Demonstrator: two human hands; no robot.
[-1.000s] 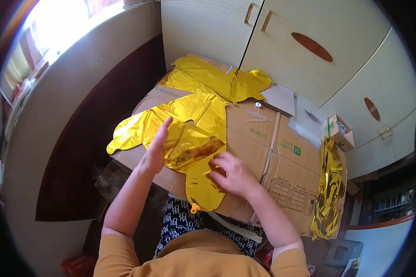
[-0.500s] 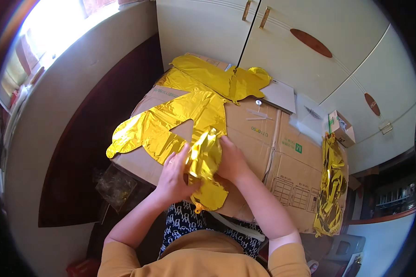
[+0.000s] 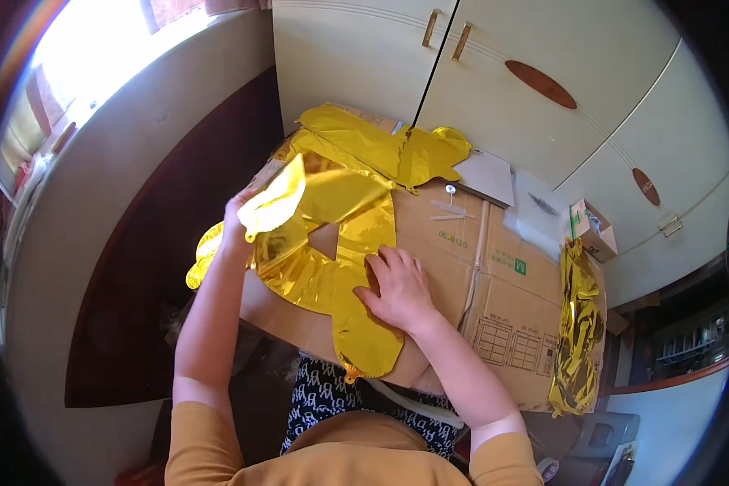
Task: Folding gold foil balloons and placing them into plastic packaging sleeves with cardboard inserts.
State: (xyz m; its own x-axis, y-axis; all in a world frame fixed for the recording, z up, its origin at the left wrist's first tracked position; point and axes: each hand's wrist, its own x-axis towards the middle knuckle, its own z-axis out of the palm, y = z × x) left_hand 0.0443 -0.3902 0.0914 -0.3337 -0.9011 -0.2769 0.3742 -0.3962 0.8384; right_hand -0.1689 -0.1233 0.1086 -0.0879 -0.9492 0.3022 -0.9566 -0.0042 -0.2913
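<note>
A flat, uninflated gold foil balloon with an opening through its middle lies on flattened cardboard. My left hand is closed on a lifted part of it, which stands up and catches bright light. My right hand lies open, its spread fingertips on the foil beside the opening. Near my lap, the balloon's rounded lower end carries a small tab. Behind it another flat gold balloon is spread out, and their edges seem to overlap.
A crumpled gold foil bundle lies along the cardboard's right end. Farther back are thin white strips, a small white disc, a flat white box and a small open box. Cream cabinets stand behind.
My left hand has moved left and up, lifting part of the foil. My right hand has come down flat onto the balloon. The gathered foil near the middle is now spread out.
</note>
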